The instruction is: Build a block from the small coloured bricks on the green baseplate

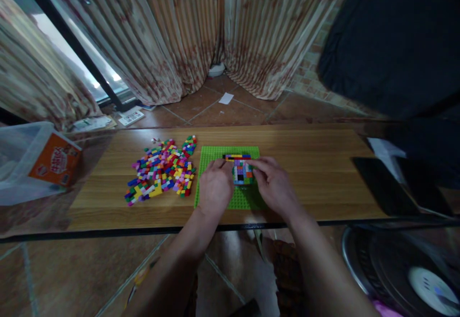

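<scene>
Grip: bare left hand (216, 182), fingers curled, tips at the block's 9 o'clock edge; bare right hand (272, 181), index finger reaching to the 2 o'clock corner, thumb below it. Can't tell how far either is closed or whether a loose brick is pinched; fingertips partly hidden.

Clock centred on the block, 12 away from the person. Largest first:
- Striped, floral-patterned fabric curtains (179, 34): 11 to 1, beyond the table.
- Long wood-grain table (312, 173) with dark front edge: under everything handled.
- Translucent plastic bin (21, 163), orange label: 9, past the table end.
- Green square studded baseplate (247, 203): on the table, under both hands.
- Loose heap of small multicoloured plastic bricks (165, 168): 9, just beside the baseplate.
- Black flat rectangular slab (383, 185): 3, right table end.
- Multicoloured rectangular block of plastic bricks (243, 171): on the baseplate, between the hands; narrow brick row (237, 157) along its 12 side.
</scene>
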### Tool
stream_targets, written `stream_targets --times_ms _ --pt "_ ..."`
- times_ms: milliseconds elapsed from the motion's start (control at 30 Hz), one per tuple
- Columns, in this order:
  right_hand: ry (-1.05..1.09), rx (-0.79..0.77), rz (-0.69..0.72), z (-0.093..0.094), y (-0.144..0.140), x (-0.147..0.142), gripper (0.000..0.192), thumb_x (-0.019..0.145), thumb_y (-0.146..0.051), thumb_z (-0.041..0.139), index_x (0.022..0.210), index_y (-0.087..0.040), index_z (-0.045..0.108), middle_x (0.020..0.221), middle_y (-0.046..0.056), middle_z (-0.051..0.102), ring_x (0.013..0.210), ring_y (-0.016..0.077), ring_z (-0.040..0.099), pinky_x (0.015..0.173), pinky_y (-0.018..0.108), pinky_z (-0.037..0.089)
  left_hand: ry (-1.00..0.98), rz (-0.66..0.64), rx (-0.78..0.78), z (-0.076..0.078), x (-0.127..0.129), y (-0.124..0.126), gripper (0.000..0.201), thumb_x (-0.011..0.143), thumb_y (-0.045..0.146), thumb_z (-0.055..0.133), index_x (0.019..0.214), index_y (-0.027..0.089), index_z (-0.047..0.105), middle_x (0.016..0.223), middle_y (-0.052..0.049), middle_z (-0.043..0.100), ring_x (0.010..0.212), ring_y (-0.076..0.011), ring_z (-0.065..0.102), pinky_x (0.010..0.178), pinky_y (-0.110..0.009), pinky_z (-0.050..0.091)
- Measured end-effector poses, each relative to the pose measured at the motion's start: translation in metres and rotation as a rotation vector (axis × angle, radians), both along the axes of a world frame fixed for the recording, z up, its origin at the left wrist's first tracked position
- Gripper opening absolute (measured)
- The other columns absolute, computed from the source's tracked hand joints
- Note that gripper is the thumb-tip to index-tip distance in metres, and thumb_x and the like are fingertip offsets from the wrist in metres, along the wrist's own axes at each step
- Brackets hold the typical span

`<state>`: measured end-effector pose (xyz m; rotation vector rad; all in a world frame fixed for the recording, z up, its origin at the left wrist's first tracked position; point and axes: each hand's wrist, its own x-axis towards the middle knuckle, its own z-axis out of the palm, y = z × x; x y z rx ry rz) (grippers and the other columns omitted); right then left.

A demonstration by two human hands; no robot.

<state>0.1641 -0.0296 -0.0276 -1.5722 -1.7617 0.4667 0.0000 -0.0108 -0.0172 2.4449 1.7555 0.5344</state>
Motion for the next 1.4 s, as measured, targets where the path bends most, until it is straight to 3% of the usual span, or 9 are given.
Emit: stream_targets --times_ms 400,633,833,1133,1267,1400 --pt "-0.233 -0.055 -0.040 -0.003 -0.004 -0.009 0.046 0.091 -0.012 0.038 0.121 -0.028 0.070 0.114 0.010 0.065 0.104 0.0256 0.062 0.092 0.042 0.050 0.088 -0.007 -0.044 0.001 0.002 -0.006 0.027 0.093 0.012 0.044 0.106 0.018 0.067 0.107 -0.010 0.068 0.102 -0.0236 0.060 0.085 -0.034 0.052" --pt "-0.241 -0.062 -0.066 -0.003 -0.006 -0.011 0.047 0.089 -0.010 0.038 0.118 -0.027 0.071 0.112 0.009 0.068 0.102 0.0251 0.063 0.090 0.041 0.051 -0.116 -0.004 -0.013 -0.005 -0.005 -0.006 0.031 0.092 0.011 0.044 0.114 0.016 0.065 0.109 -0.008 0.069 0.102 -0.0205 0.063 0.093 -0.032 0.051" --pt "-0.217 -0.083 -0.090 -0.005 -0.007 -0.013 0.049 0.088 -0.009 0.036 0.118 -0.026 0.070 0.112 0.010 0.070 0.100 0.0251 0.066 0.087 0.040 0.052 -0.302 0.175 -0.027 0.004 -0.034 0.005 0.033 0.091 0.011 0.046 0.114 0.016 0.068 0.103 -0.009 0.073 0.093 -0.0185 0.068 0.086 -0.028 0.052" --pt "-0.242 -0.024 -0.135 -0.013 -0.008 -0.015 0.049 0.087 -0.010 0.037 0.116 -0.030 0.071 0.106 0.007 0.072 0.087 0.0236 0.069 0.074 0.036 0.054 -0.236 0.410 -0.066 0.013 -0.084 0.018 0.031 0.088 0.014 0.046 0.098 0.019 0.075 0.098 -0.008 0.077 0.090 -0.0193 0.070 0.082 -0.027 0.050" --pt "-0.150 0.011 -0.076 -0.011 -0.010 -0.015 0.047 0.089 -0.013 0.035 0.122 -0.022 0.067 0.111 0.010 0.070 0.097 0.0243 0.067 0.084 0.039 0.053 -0.224 0.402 -0.178 0.013 -0.108 0.022 0.032 0.083 0.011 0.047 0.091 0.018 0.077 0.089 -0.005 0.077 0.090 -0.0197 0.070 0.079 -0.027 0.050" --pt "-0.091 0.013 -0.124 -0.008 -0.010 -0.016 0.042 0.090 -0.020 0.040 0.124 -0.018 0.065 0.112 0.013 0.068 0.097 0.0253 0.066 0.087 0.042 0.052 -0.233 0.328 -0.237 0.010 -0.119 0.021 0.031 0.081 0.012 0.050 0.092 0.019 0.078 0.088 -0.004 0.078 0.087 -0.0199 0.071 0.081 -0.028 0.052"
